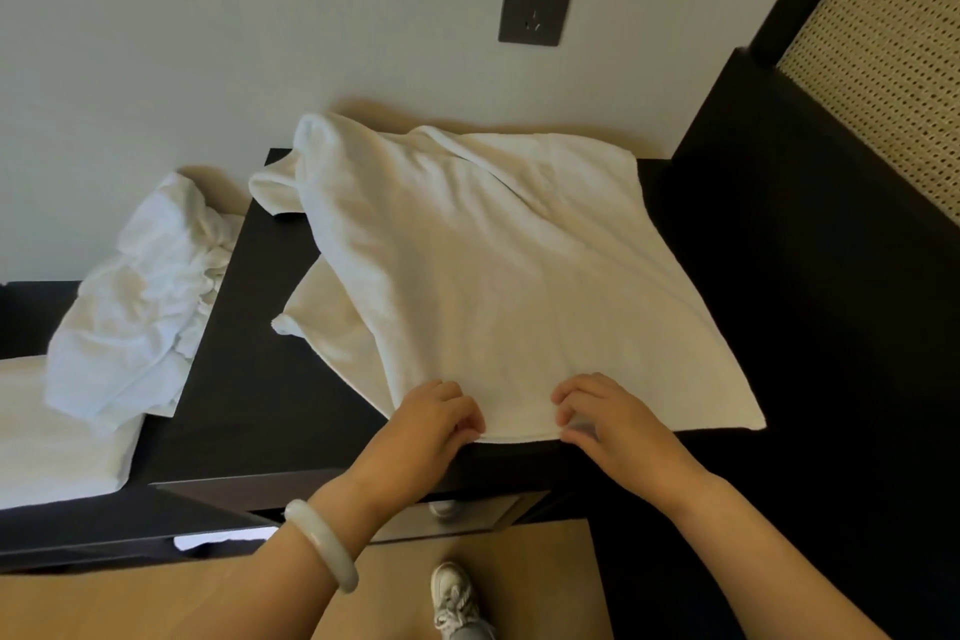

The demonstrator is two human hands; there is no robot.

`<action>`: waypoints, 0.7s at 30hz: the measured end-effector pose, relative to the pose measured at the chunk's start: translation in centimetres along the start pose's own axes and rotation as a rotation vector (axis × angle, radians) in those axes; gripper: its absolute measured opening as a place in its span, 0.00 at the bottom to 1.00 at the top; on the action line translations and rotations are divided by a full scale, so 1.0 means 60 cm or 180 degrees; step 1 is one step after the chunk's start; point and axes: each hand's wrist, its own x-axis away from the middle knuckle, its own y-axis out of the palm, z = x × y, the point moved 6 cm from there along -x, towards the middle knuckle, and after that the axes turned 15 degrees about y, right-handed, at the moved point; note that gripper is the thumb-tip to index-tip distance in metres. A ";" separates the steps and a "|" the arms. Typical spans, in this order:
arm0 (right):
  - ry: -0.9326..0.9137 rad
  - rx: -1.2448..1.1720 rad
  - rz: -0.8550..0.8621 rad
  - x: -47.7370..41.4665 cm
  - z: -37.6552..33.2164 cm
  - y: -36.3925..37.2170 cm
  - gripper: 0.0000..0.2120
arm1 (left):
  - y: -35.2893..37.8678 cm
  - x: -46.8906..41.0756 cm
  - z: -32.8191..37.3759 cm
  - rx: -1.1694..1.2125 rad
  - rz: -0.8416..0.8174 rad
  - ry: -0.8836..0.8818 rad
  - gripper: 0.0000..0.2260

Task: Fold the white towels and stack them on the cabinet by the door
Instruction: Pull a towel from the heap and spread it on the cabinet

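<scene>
1. We look down at a white wall point(260, 42) with a dark socket plate point(536, 3) on it. Below the wall stands a dark cabinet point(260, 379), its flat top turned toward us.
2. A large white towel point(493, 276) lies spread on the cabinet top and covers most of the right half. Its far left part is bunched and raised against the wall. One corner of a lower layer shows out on the left side.
3. The near hem of this towel lies along the front edge of the cabinet.
4. The left grip point(434, 418) is a bare hand. Its fingers are curled and they pinch the near hem of the large white towel.
5. The right grip point(610, 418) is also a bare hand, just beside the left one. Its curled fingers and thumb hold the same hem.
6. A pale bracelet point(322, 551) sits on the left wrist.
7. A crumpled white towel point(130, 317) lies to the left of the cabinet, against the wall and touching the cabinet's left side. Its lower part rests on a flat white cloth point(52, 442).
8. A round knob point(442, 509) shows on the cabinet front, under the hands.
9. The wooden floor point(519, 561) is below, with a white shoe point(454, 592) on it.
10. At the right, a woven cane panel point(883, 68) sits in a dark frame.
</scene>
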 end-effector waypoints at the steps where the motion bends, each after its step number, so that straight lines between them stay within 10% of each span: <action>1: 0.0011 -0.0003 0.0021 0.001 -0.001 0.000 0.02 | 0.000 0.000 0.001 -0.0018 0.0009 0.0004 0.06; 21: 0.0307 0.0125 -0.0647 -0.002 -0.004 0.014 0.05 | 0.007 0.017 0.007 -0.0186 -0.0094 0.0575 0.04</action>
